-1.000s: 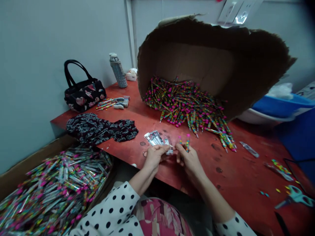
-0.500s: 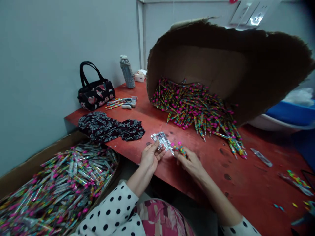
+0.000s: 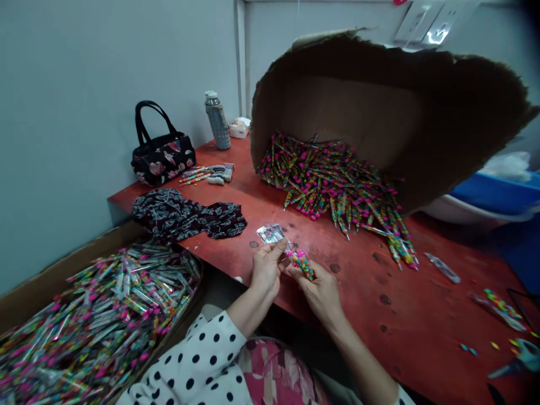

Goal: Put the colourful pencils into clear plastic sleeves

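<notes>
My left hand [image 3: 268,268] is closed on a silvery clear plastic wrapper [image 3: 272,233], pinched between thumb and fingers. Fingers of my right hand [image 3: 319,289] wrap round a few candy-filled tubes [image 3: 304,265] with pink caps. The capped ends meet the wrapper between my two hands, just above the table's front edge. Whether the tubes are inside the wrapper's opening I cannot tell. Beyond the hands, a heap of similar candy tubes [image 3: 329,180] spills from a cardboard box [image 3: 363,104] lying on its side.
Left of the red table [image 3: 358,315] stands a carton of wrapped tubes [image 3: 113,320]. A dark patterned cloth [image 3: 189,216], a handbag [image 3: 162,160] and a bottle [image 3: 218,121] are at the back left. Scissors [image 3: 521,360] and loose candies [image 3: 468,350] lie at right.
My hands have come together. The capped tubes in my right hand now touch the wrapper, which my left hand has moved closer to them.
</notes>
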Demonstrator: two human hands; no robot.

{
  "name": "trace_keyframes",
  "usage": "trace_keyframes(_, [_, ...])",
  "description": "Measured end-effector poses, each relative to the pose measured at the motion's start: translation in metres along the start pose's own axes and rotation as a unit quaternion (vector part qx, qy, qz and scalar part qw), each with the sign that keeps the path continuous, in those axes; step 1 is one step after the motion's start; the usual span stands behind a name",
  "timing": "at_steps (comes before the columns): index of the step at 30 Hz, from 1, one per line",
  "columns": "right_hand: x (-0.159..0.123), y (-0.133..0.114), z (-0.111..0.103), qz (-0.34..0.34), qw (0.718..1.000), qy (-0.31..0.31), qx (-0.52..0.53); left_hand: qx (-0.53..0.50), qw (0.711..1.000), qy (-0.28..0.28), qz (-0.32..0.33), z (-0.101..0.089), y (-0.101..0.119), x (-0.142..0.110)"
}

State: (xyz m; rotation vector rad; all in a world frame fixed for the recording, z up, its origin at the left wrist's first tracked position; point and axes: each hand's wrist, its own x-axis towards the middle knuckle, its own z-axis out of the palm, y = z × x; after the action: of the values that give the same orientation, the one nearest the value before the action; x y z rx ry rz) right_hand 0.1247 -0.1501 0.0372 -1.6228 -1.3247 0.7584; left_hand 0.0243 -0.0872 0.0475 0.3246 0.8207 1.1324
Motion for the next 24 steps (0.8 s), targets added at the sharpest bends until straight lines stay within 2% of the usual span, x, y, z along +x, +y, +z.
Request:
trace_keyframes(5, [-0.005,-0.001,-0.002,0.023,1.0,0.018,-0.001,0.039,0.999,0.006,0.029,0.002,-0.005,-0.004])
trace_keyframes(11, [0.005,0.0,-0.003,0.051,0.998,0.026,0.008,0.082,0.993,-0.006,0.084,-0.002,-0.023,-0.005])
trace_keyframes(13, [0.007,-0.001,-0.002,0.074,0.996,0.015,0.052,0.087,0.993,-0.01,0.084,-0.003,-0.024,-0.003])
trace_keyframes(15, [0.005,-0.002,-0.002,0.095,0.987,-0.033,0.129,0.081,0.993,-0.013,0.08,-0.003,-0.019,-0.001])
trace_keyframes(18, [-0.003,0.0,-0.003,0.129,0.955,-0.105,0.247,0.039,0.995,0.003,0.094,-0.004,-0.009,0.004])
trace_keyframes(20, [-0.006,0.001,-0.003,0.147,0.944,-0.095,0.279,0.029,0.995,0.008,0.099,-0.006,-0.007,0.004])
trace_keyframes(24, [-0.003,0.002,0.0,0.141,0.942,-0.041,0.301,0.082,0.995,-0.033,0.053,-0.009,-0.019,-0.005])
